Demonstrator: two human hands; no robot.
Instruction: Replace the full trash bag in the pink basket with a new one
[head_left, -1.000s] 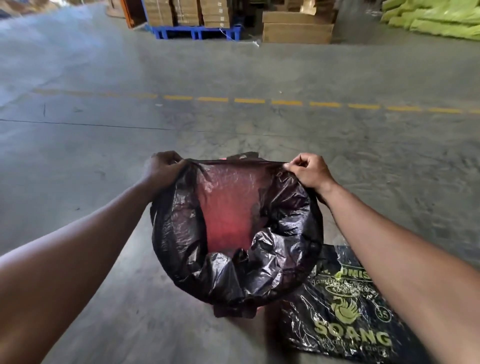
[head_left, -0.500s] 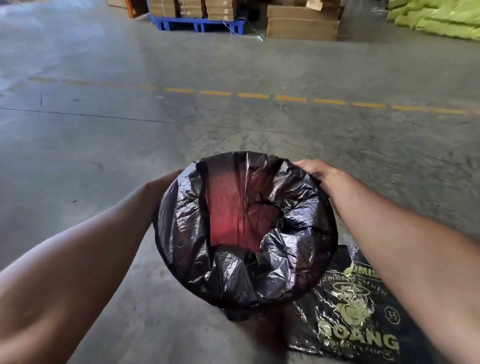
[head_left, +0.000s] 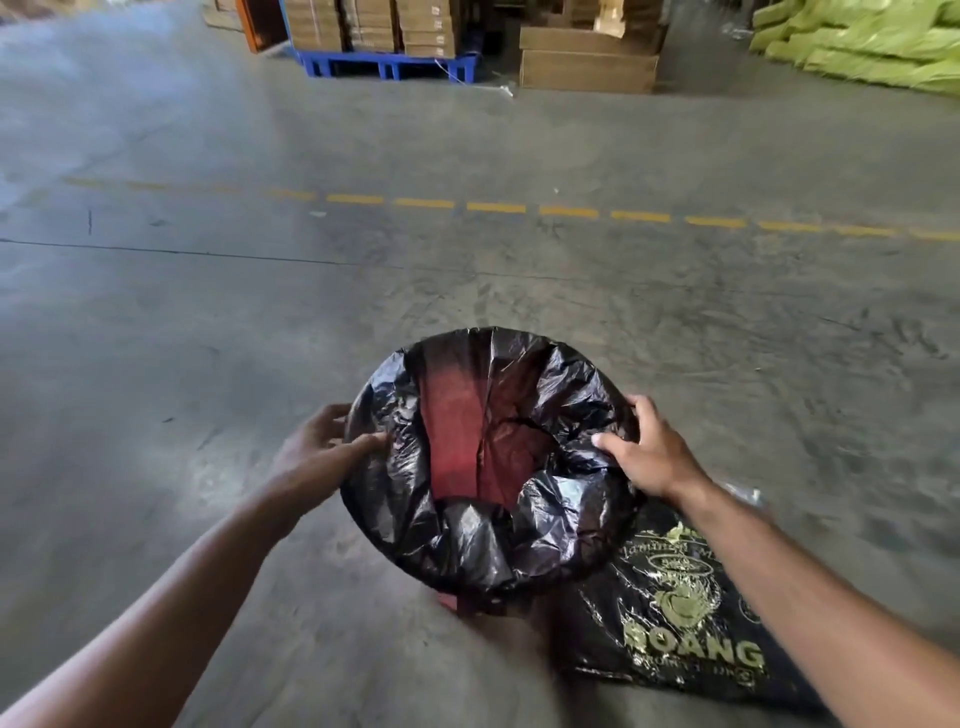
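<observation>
A black trash bag (head_left: 561, 525) lines the pink basket (head_left: 452, 603) on the concrete floor; its edge is folded over the whole rim, and pink shows through the thin plastic inside. My left hand (head_left: 317, 452) rests on the left side of the rim, thumb on top of the bag and fingers spread outside. My right hand (head_left: 647, 449) presses on the right side of the rim, thumb on the folded plastic. Only a sliver of bare pink shows at the basket's near bottom edge.
A black printed bag with gold lettering (head_left: 685, 618) lies flat on the floor just right of the basket, under my right forearm. A dashed yellow line (head_left: 493, 208) crosses the floor ahead. A blue pallet with cartons (head_left: 384, 57), brown boxes (head_left: 587, 57) and green sacks (head_left: 872, 47) stand far off.
My hands pulled the bag's far edge down over the back of the rim, then slid to the left and right sides. The bag's opening now sits stretched around the whole rim.
</observation>
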